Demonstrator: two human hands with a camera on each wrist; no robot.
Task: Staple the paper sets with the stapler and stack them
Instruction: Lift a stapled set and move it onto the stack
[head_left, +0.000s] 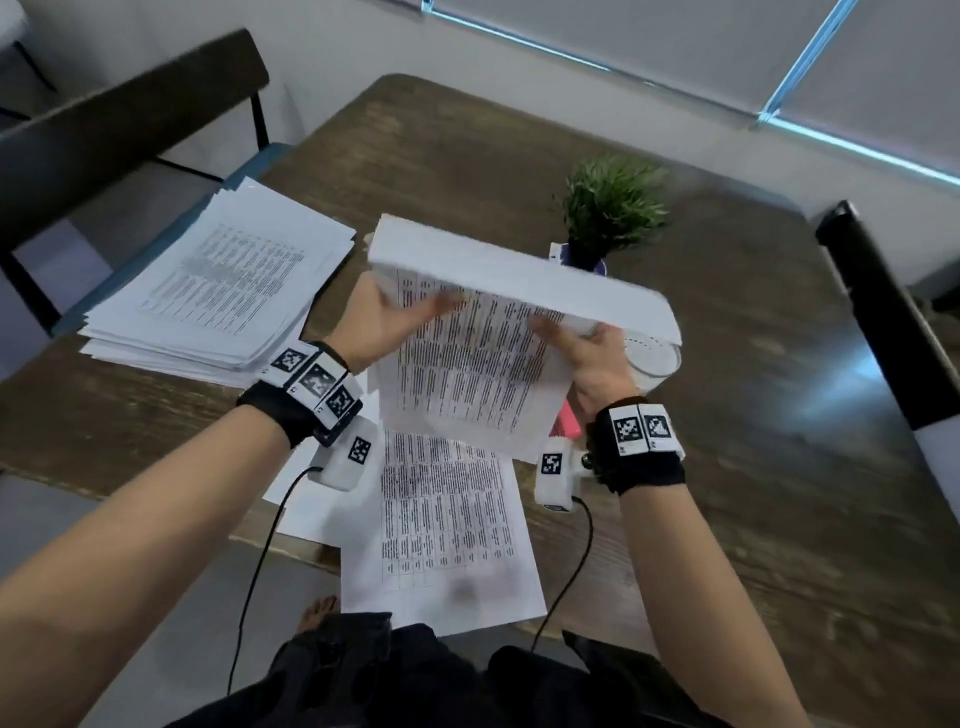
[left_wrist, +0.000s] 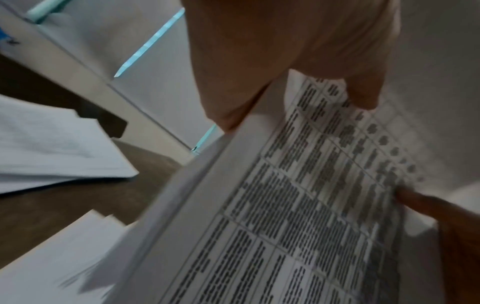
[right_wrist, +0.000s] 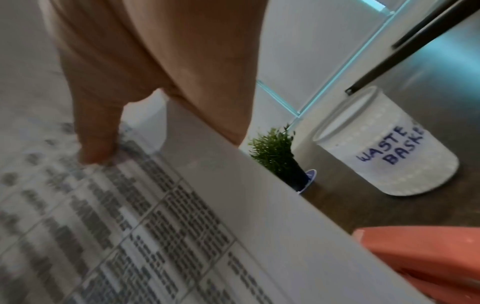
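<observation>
Gripped by left hand (head_left: 376, 325) and right hand (head_left: 592, 353), paper set (head_left: 467, 374) hangs raised.

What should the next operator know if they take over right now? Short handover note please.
Left hand: grips the left edge of the raised set of white printed sheets.
Right hand: grips its right edge; the set is off the brown wooden table.
Pink stapler: on the table beneath the set, untouched.
Stack of white printed paper sets: far left on the table.
More printed sheets: at the near table edge.
Done: cannot tell if the stack is stapled.
Left: staple the held set, stack it, then the near sheets.
</observation>
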